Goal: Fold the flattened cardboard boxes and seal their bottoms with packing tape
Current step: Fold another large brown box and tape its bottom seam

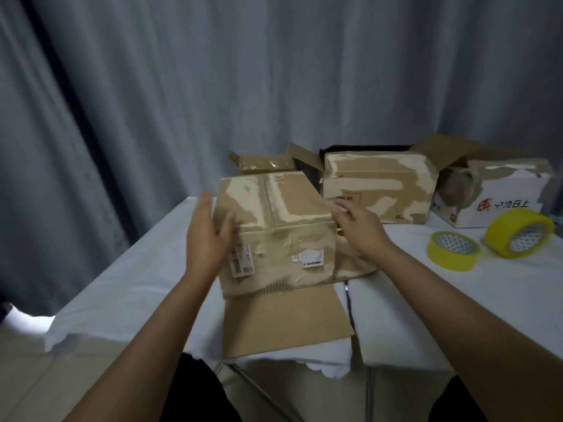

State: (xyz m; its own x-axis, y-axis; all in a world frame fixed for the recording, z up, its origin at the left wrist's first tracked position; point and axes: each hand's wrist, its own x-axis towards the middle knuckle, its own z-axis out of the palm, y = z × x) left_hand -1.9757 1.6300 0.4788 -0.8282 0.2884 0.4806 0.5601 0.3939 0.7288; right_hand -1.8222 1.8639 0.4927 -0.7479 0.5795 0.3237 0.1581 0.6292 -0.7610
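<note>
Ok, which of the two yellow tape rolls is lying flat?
The smaller tape roll, nearer the boxes, lies flat, hole up. The larger tape roll beside it stands tilted on edge.

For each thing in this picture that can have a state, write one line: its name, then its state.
Front box: upright, top flaps folded shut, near flap lying open on the table.
Left hand: open, against the box's left side.
Right hand: fingers loosely curled at the box's right edge.
Flat tape roll: lying flat.
Tilted tape roll: propped on edge.
Middle box: flaps open.
</note>
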